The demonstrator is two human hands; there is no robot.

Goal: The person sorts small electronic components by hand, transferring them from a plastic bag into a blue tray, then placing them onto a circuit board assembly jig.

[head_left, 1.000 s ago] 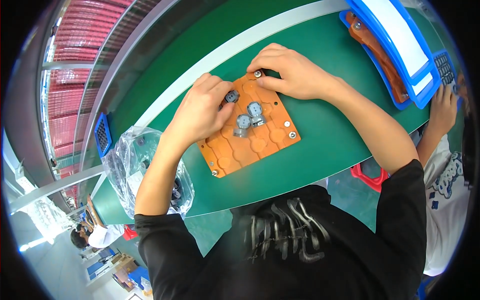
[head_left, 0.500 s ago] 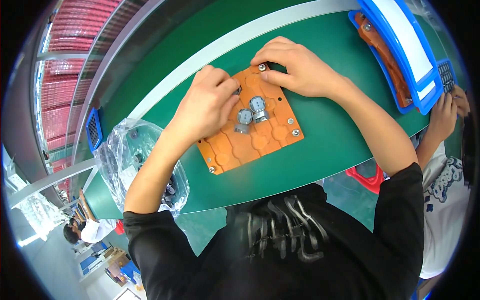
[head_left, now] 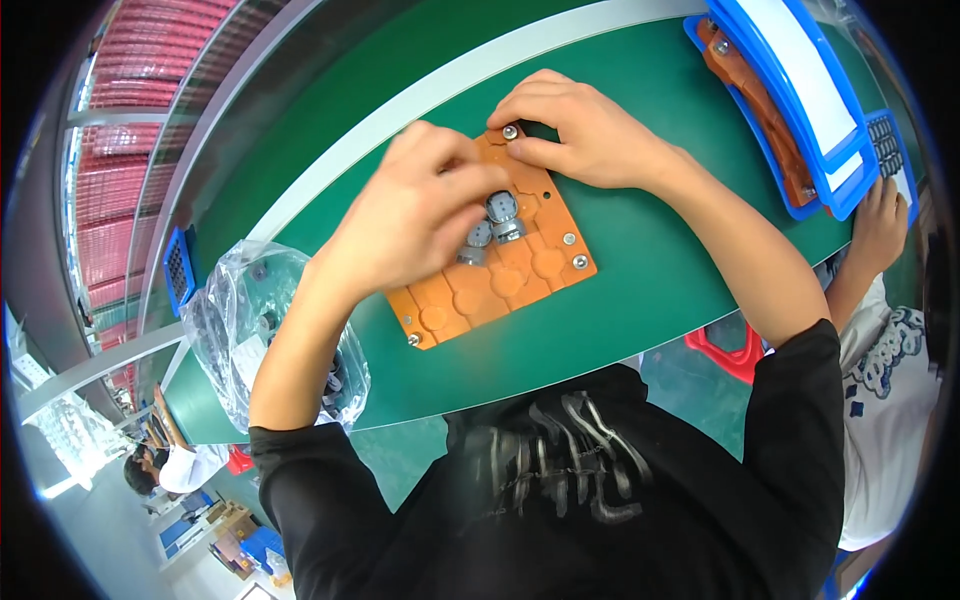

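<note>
An orange fixture plate with round recesses and metal screws at its corners lies tilted on the green table. Two small grey cylindrical parts sit on it: one grey part is in plain sight, the other grey part is partly behind my fingers. My left hand hovers over the plate's left half beside these parts, its bent fingers smeared by motion; whether anything is between them is hidden. At the plate's far corner, my right hand is closed on the edge, thumb and fingers around the corner screw.
A clear plastic bag with dark parts lies at left, by my left forearm. Blue trays with another orange piece stand at far right. A co-worker's hand is near them. A red stool shows below the table's edge.
My left hand has shifted right across the plate, nearer the grey parts, and its fingers have loosened. My right hand keeps its hold on the corner. The whole view has drifted slightly.
</note>
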